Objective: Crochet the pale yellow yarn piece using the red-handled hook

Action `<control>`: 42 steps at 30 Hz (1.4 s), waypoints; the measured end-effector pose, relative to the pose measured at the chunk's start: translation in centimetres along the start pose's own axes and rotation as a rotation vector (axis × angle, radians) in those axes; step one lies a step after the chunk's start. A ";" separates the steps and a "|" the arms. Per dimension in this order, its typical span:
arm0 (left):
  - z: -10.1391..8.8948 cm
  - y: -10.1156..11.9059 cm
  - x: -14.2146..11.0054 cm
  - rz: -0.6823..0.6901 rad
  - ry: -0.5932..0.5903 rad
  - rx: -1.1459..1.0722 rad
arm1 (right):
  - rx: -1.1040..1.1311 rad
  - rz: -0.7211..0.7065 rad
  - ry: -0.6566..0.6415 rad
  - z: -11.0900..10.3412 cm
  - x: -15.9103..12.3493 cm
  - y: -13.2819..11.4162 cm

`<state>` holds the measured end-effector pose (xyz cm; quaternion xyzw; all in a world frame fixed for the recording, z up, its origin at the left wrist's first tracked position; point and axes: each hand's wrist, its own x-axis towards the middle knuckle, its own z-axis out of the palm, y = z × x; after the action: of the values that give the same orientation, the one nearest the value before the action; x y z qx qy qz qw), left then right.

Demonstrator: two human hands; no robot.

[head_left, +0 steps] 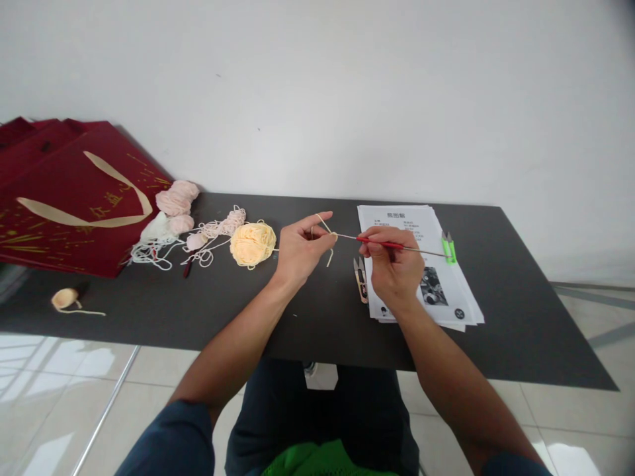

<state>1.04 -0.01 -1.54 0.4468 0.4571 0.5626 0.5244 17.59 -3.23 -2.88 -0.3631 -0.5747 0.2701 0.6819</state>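
My left hand point(303, 246) pinches a strand of pale yellow yarn point(330, 258), which loops over the raised index finger and hangs in a short tail below the fingertips. My right hand point(394, 261) grips a crochet hook point(380, 243) by its red middle, with thin metal ends sticking out on both sides. The hook's left tip meets the yarn at my left fingertips; the exact loop there is too small to make out. Just left of my left wrist sits a yellow yarn ball point(253, 244).
Printed sheets point(446, 294) lie under my right hand, with green thread snips point(449, 248) on them and orange-beige snips point(360, 280) beside them. Pink yarn point(177, 198), white yarn point(155, 228) and dark red gift bags point(74, 198) are at left. A small cream crocheted piece point(65, 299) lies near the dark table's point(198, 324) front edge.
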 end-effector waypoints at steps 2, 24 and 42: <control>0.0 -0.3 0.0 0.075 0.009 0.071 | -0.048 -0.024 0.021 0.2 -0.3 -0.3; -0.4 -0.1 0.4 0.014 -0.213 -0.213 | 0.449 0.327 0.075 -0.1 1.0 -0.4; -0.1 -0.6 0.1 0.168 -0.057 -0.116 | 0.521 0.598 0.188 1.8 0.7 -1.3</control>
<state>1.08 0.15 -2.11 0.4683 0.3696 0.6172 0.5131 15.94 -3.11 -1.33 -0.3523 -0.2913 0.5587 0.6920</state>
